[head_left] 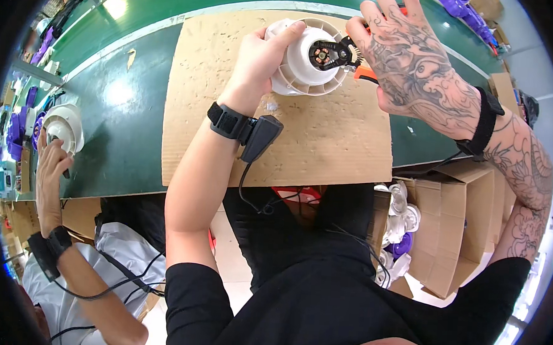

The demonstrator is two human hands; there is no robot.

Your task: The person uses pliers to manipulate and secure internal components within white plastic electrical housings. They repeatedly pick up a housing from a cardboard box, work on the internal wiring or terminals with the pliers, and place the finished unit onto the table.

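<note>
A round white plastic housing (288, 73) with a ribbed outer rim lies on its side over a flat cardboard sheet (327, 131). My left hand (260, 61) grips it from the left, thumb along its top edge. In my right hand (411, 64) is a pair of pliers (365, 73) with orange-and-black handles and a toothed, gear-like part. Their black jaws reach into the open centre of the housing, where a round copper-coloured core shows. My right fingers wrap round the handles and partly hide them.
The cardboard rests on a green workbench (136, 142). To the left, a co-worker's hand (53, 163) is at another white housing (65, 126). Open cardboard boxes (438, 223) stand below the bench at right, beside white and purple plastic parts (400, 242). Cables hang from the wrist devices.
</note>
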